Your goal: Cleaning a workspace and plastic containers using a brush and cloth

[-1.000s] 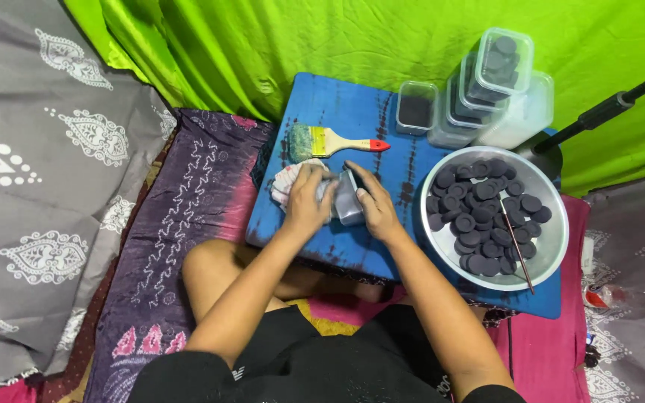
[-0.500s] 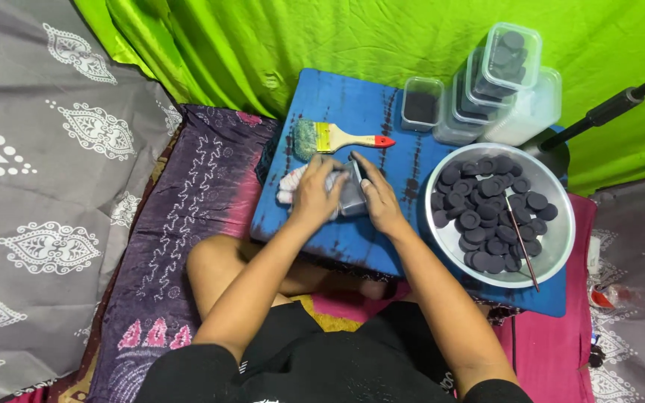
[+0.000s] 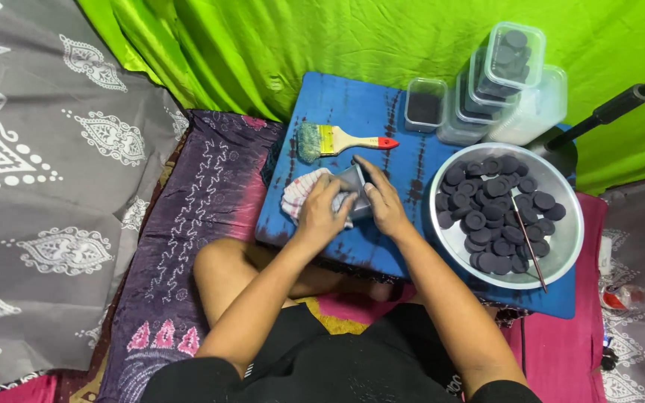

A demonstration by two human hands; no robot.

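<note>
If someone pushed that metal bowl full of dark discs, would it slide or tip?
The bowl is wide and shallow, so it would probably slide rather than tip. Packed with discs, it likely feels heavy. The thin stick lying loose across them could roll or shift.

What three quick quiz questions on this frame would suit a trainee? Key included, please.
1. True or false: the paintbrush lies untouched on the blue board.
2. What fills the metal bowl? A) dark round discs B) white cloths C) brushes
3. What does the left hand press on?

Key:
1. True; both hands are below it.
2. A.
3. A striped cloth, against the small grey container that the right hand steadies.
</note>
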